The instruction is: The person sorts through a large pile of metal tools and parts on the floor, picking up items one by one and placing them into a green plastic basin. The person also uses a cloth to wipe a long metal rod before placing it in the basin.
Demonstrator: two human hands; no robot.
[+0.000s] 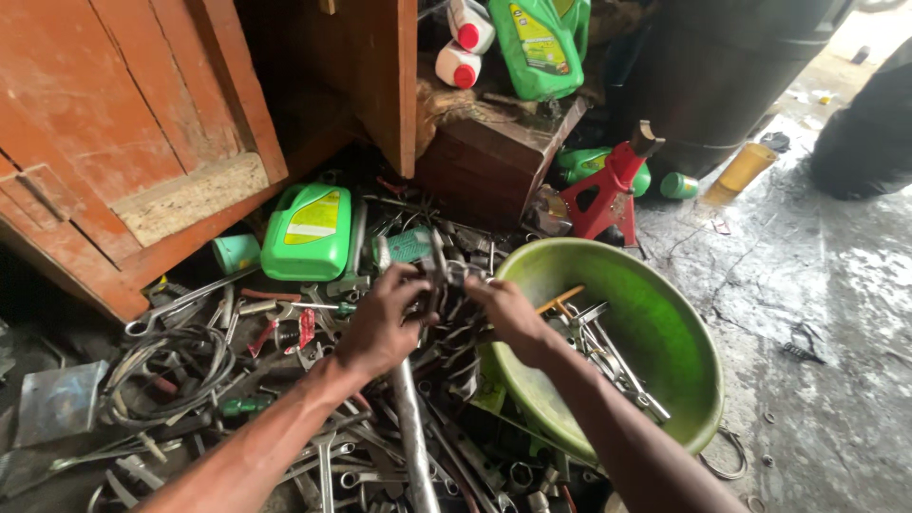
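Head view, grimy finned metal part [446,285], both hands' grip

Green plastic jug [307,233] lies flat w/ yellow label up, just beside a reddish wooden door panel [123,142]; small green cup [236,253] at its left. Red jack stand [608,190] stands upright on the stained concrete floor [817,313], near a dark wooden box [494,157] w/ another green jug [538,43] & two white bottles w/ red caps [465,43] up top. Coil of grey cable [166,375] far left, yellow can [746,168] on its side back right, dark drum [731,66] behind.
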